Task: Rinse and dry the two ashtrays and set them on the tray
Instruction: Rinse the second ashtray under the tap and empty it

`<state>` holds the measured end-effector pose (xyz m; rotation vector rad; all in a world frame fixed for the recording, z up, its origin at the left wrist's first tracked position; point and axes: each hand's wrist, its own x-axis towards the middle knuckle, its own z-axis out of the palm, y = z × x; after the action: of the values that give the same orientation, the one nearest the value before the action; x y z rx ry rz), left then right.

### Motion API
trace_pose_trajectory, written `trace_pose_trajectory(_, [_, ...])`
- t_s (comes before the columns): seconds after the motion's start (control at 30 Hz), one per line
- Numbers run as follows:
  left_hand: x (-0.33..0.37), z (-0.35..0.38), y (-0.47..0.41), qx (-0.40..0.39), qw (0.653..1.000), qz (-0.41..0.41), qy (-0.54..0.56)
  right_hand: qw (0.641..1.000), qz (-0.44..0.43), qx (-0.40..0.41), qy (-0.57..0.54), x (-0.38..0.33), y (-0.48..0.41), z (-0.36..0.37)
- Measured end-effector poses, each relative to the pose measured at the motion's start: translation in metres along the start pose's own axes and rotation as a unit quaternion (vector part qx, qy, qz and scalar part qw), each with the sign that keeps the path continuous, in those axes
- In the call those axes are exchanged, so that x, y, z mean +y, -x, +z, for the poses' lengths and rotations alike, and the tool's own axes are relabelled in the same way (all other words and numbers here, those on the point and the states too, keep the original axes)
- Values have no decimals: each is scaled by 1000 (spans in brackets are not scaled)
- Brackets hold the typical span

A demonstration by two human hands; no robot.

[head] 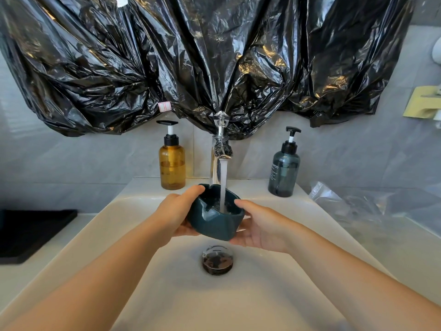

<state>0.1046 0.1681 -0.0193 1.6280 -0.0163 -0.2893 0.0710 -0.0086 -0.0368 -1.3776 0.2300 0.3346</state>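
In the head view, at centre frame, the dark green ashtray (216, 215) sits cupped between both hands over the sink (133, 271), tilted toward the camera under the faucet (220, 149)'s running stream; the left hand (177, 215) grips its left wall, the right hand (259, 226) curls under its right side; both are equally near. The black tray (31, 232) lies at the left edge, well apart; nothing blocks that path; the second ashtray is not visible. Amber bottle (172, 161) and grey bottle (284, 168) flank the faucet.
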Motion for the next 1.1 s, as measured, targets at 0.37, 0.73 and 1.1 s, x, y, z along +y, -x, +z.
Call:
trace_pose_trajectory(0.37, [7,-4,4,-64,898,252,-354,994,-40,90,-43,-4,0,-1])
trace_pose_trajectory(0.73, [-2,3,6,-170,942,170,-235,996,-2,92,-11,-3,-1,-1])
trace_pose_trajectory(1.1, [-1,-6,-2,-171,980,96,-10,998,16,-23,-56,3,-5,0])
